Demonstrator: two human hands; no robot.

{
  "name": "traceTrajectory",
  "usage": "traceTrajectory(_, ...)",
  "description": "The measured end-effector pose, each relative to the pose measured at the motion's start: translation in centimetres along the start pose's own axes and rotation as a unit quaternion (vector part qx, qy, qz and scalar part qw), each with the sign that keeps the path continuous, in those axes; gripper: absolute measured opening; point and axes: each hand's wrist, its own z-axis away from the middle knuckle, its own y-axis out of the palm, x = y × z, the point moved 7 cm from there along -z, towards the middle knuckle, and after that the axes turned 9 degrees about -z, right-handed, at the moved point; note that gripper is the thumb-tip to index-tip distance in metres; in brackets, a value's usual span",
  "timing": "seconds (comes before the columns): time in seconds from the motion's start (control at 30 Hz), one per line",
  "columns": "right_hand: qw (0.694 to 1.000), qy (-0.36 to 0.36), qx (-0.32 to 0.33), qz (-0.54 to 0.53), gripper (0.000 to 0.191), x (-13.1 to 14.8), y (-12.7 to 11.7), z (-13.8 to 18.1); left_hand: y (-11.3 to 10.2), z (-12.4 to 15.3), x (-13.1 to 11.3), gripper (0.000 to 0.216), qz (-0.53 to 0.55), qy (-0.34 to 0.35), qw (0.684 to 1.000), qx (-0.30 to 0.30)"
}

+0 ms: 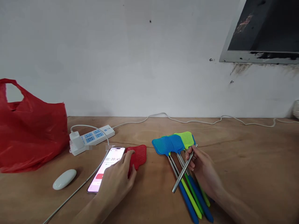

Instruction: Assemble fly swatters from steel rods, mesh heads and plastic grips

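My left hand [119,174] reaches over a red mesh fly swatter head [139,155] on the table, its thumb and fingers curled around the near side. Part of the red head is hidden under the hand. In my right hand [201,165] a shiny metal tube [183,172] is pinched near its upper end, slanting down to the left. Below it lies a fanned pile of fly swatters, with a blue swatter head [164,145] and a yellow-green swatter head [185,139] on top. Their metal rods lead to blue, green and yellow-green handles [191,194] toward me.
A lit phone [113,158] showing a timer lies beside my left hand. Behind it is a white power strip [94,137] with a plugged-in charger [76,140] and a cable. A white oval object [64,179] and a red plastic bag [32,133] are at left.
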Motion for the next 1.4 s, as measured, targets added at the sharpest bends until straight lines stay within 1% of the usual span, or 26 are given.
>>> traceTrajectory(0.07, 1.0, 0.009, 0.002, 0.005, 0.035, -0.2, 0.1, 0.1, -0.3, -0.2, 0.1, 0.033, -0.023, -0.007, 1.0, -0.011)
traceTrajectory(0.13, 1.0, 0.023, 0.004, 0.011, 0.036, -0.6, 0.2, 0.2, -0.5, -0.2, 0.0, 0.03, -0.024, 0.004, 0.999, -0.035)
traceTrajectory(0.2, 0.999, 0.038, 0.008, 0.016, 0.037, -0.9, 0.3, 0.3, -0.6, -0.1, -0.3, 0.028, -0.018, 0.03, 0.997, -0.069)
traceTrajectory(0.27, 0.998, 0.051, 0.017, 0.021, 0.036, -1.1, 0.3, 0.4, -0.4, 0.0, -0.8, 0.029, -0.014, 0.066, 0.994, -0.086)
traceTrajectory(0.33, 0.998, 0.058, 0.026, 0.027, 0.035, -1.3, 0.4, 0.4, 0.0, 0.1, -1.3, 0.031, -0.01, 0.098, 0.993, -0.07)
traceTrajectory(0.4, 0.997, 0.061, 0.031, 0.034, 0.036, -1.3, 0.5, 0.4, 0.4, 0.2, -1.7, 0.03, -0.006, 0.118, 0.992, -0.038)
traceTrajectory(0.5, 0.997, 0.06, 0.031, 0.044, 0.038, -1.4, 0.7, 0.4, 0.7, 0.1, -2.0, 0.033, -0.01, 0.12, 0.993, -0.002)
traceTrajectory(0.6, 0.996, 0.058, 0.03, 0.054, 0.04, -1.3, 0.7, 0.5, 0.6, 0.0, -1.9, 0.039, -0.022, 0.105, 0.994, 0.018)
traceTrajectory(0.7, 0.996, 0.048, 0.025, 0.074, 0.041, -1.3, 0.5, 0.4, 0.5, 0.0, -1.8, 0.04, -0.03, 0.096, 0.995, 0.021)
traceTrajectory(0.8, 0.994, 0.041, 0.024, 0.101, 0.043, -1.2, 0.4, 0.4, 0.2, 0.1, -1.9, 0.032, -0.007, 0.103, 0.995, 0.007)
traceTrajectory(0.9, 0.991, 0.045, 0.025, 0.125, 0.048, -1.4, 0.5, 0.4, 0.1, 0.6, -2.7, 0.027, 0.055, 0.149, 0.987, 0.008)
traceTrajectory(1.0, 0.99, 0.044, 0.023, 0.135, 0.051, -1.4, 0.6, 0.5, 0.1, 1.4, -3.9, 0.026, 0.11, 0.204, 0.972, 0.03)
traceTrajectory(1.07, 0.991, 0.046, 0.021, 0.126, 0.05, -1.3, 0.7, 0.6, 0.2, 1.7, -4.5, 0.026, 0.132, 0.224, 0.965, 0.046)
traceTrajectory(1.23, 0.992, 0.064, 0.04, 0.105, 0.043, -1.2, 0.5, 0.1, 0.3, 1.9, -5.0, 0.024, 0.15, 0.235, 0.958, 0.069)
traceTrajectory(1.3, 0.991, 0.052, 0.049, 0.11, 0.038, -1.0, 0.4, -0.2, 0.3, 1.9, -4.9, 0.024, 0.149, 0.233, 0.959, 0.064)
traceTrajectory(1.4, 0.992, 0.029, 0.03, 0.12, 0.036, -0.5, 0.2, -0.3, 0.3, 1.9, -4.8, 0.023, 0.148, 0.227, 0.961, 0.049)
